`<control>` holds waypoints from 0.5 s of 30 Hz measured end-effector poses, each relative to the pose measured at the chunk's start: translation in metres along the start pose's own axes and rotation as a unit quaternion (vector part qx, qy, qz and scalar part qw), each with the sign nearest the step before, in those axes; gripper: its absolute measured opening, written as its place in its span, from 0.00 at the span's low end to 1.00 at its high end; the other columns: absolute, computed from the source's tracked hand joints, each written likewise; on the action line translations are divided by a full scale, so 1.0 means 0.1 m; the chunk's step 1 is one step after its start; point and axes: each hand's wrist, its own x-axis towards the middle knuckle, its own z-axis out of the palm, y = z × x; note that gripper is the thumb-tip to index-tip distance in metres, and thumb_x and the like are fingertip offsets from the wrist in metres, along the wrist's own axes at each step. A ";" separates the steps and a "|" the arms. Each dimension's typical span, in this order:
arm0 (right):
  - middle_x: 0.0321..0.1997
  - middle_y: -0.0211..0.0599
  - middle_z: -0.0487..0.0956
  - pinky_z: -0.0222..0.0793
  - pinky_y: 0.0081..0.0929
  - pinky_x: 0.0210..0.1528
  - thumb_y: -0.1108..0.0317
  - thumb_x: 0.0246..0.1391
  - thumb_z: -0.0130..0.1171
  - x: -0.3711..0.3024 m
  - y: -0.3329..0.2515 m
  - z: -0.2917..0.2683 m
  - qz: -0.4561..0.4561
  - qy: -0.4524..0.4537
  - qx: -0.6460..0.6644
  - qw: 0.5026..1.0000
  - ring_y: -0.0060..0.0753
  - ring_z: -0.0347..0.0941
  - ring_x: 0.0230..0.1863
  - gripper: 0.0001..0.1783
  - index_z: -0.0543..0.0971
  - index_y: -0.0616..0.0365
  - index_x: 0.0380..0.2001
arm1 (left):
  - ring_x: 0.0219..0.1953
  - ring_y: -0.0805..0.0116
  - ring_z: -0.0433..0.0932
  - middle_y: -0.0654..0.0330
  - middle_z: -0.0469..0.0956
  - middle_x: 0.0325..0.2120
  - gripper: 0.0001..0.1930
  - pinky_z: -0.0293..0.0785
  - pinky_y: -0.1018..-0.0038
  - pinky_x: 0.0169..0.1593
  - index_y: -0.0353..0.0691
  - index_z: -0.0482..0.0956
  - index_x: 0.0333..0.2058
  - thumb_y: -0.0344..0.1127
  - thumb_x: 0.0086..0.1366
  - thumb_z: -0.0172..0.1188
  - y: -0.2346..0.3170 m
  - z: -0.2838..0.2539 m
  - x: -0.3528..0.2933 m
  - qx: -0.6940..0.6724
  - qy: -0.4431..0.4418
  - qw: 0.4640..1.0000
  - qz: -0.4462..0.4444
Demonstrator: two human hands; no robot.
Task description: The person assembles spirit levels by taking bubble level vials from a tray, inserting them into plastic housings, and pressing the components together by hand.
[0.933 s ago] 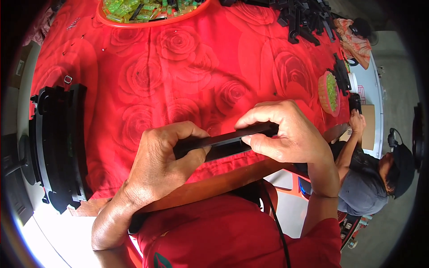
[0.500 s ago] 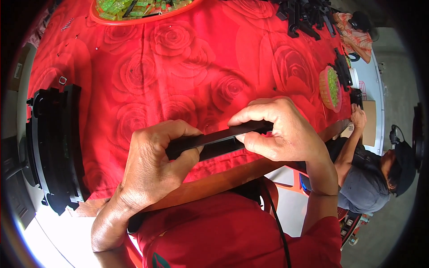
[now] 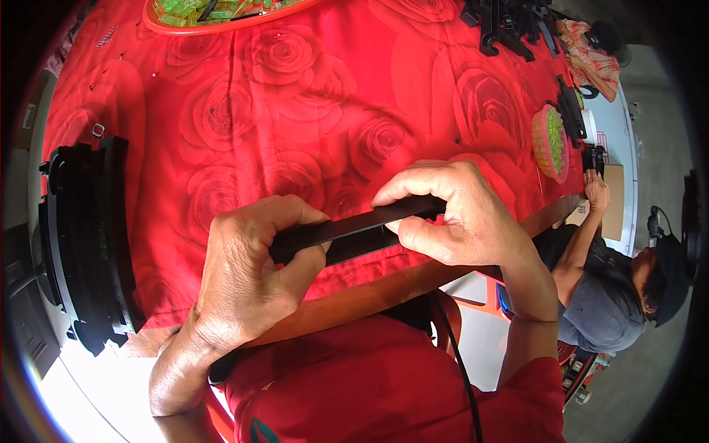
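Note:
Between my two hands is a long, narrow black plastic piece (image 3: 353,230) with a hollow, channel-like side, raised just over the near edge of the table. My left hand (image 3: 255,269) pinches its left end, thumb below and fingers above. At the other end, my right hand (image 3: 461,218) grips it the same way, with fingertips on the top face and thumb on the near side. Both ends of the piece are partly hidden by my fingers.
A stack of long black plastic parts (image 3: 88,244) lies at the left. An orange-rimmed tray (image 3: 221,28) of green-yellow pieces stands far off. More black parts (image 3: 506,29) and a pink basket (image 3: 565,151) are at the right, near a co-worker (image 3: 609,288). Red rose-patterned cloth (image 3: 295,111) covers the table.
My hands and the black piece stay almost in place, with the piece held at nearly the same slant. The whole view has shifted slightly.

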 end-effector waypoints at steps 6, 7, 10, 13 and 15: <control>0.27 0.40 0.85 0.75 0.26 0.29 0.75 0.52 0.66 0.02 0.04 0.02 -0.006 0.001 0.013 1.000 0.26 0.82 0.27 0.10 0.86 0.63 0.39 | 0.28 0.82 0.76 0.64 0.80 0.24 0.08 0.70 0.79 0.32 0.31 0.85 0.40 0.21 0.61 0.64 0.02 -0.02 0.00 0.021 -0.002 1.000 -0.001; 0.28 0.40 0.85 0.75 0.27 0.29 0.75 0.52 0.67 0.03 0.07 0.02 -0.010 -0.003 0.011 1.000 0.27 0.83 0.27 0.10 0.86 0.63 0.39 | 0.28 0.82 0.76 0.64 0.80 0.24 0.08 0.71 0.79 0.32 0.31 0.85 0.40 0.20 0.61 0.64 0.03 -0.03 0.01 0.025 -0.009 1.000 -0.010; 0.28 0.41 0.86 0.76 0.27 0.30 0.74 0.52 0.68 0.05 0.01 -0.01 -0.012 -0.004 0.002 1.000 0.29 0.83 0.28 0.10 0.86 0.63 0.39 | 0.30 0.81 0.76 0.64 0.80 0.25 0.08 0.72 0.78 0.34 0.30 0.85 0.41 0.20 0.63 0.63 0.00 -0.04 0.00 0.027 0.003 1.000 0.002; 0.28 0.42 0.86 0.76 0.28 0.30 0.74 0.53 0.68 0.06 0.00 0.00 -0.020 0.009 -0.007 1.000 0.31 0.84 0.28 0.10 0.86 0.63 0.40 | 0.31 0.80 0.76 0.65 0.80 0.27 0.09 0.72 0.78 0.36 0.30 0.84 0.43 0.20 0.65 0.62 0.03 -0.06 0.01 -0.016 -0.010 0.999 -0.032; 0.29 0.43 0.86 0.76 0.28 0.30 0.74 0.53 0.68 0.04 -0.02 0.01 -0.031 0.021 -0.012 0.999 0.31 0.84 0.28 0.10 0.86 0.64 0.40 | 0.32 0.80 0.76 0.65 0.80 0.28 0.09 0.72 0.78 0.36 0.30 0.84 0.44 0.21 0.65 0.62 0.02 -0.05 0.01 -0.024 -0.017 0.999 -0.031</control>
